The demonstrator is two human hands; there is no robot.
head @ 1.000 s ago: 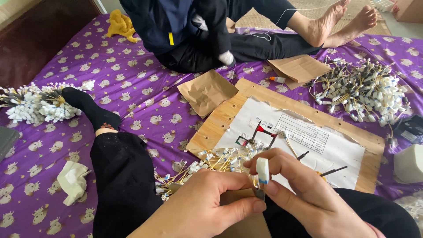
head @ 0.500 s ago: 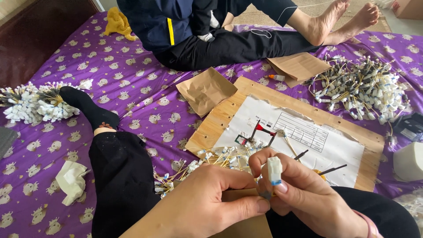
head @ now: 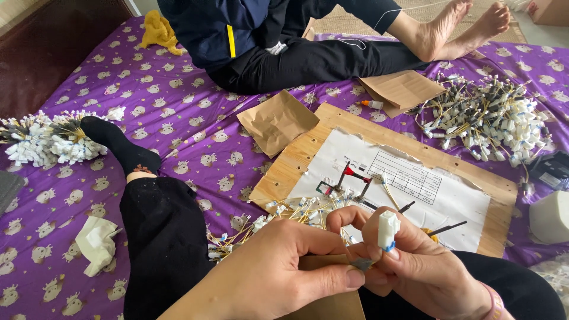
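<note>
The right hand (head: 427,266) pinches a small white plastic connector with a blue tab (head: 388,230) upright above the lap, while the left hand (head: 284,266) closes on a small grey piece (head: 363,264) at its base. Judging by the piles, a loose bunch of yellow-wired connectors (head: 284,216) on the wooden board (head: 296,160) looks unfinished, and two large heaps (head: 492,118) (head: 44,139) lie on the purple sheet (head: 178,124).

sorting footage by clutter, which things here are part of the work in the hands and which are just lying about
In use:
- white connector, pinched in the right hand
- left hand, meeting it
- loose wires by the hands
- board with diagram sheet
- wire pile

Lying about:
- tissue
- yellow cloth
- brown paper
- white bundle
</note>
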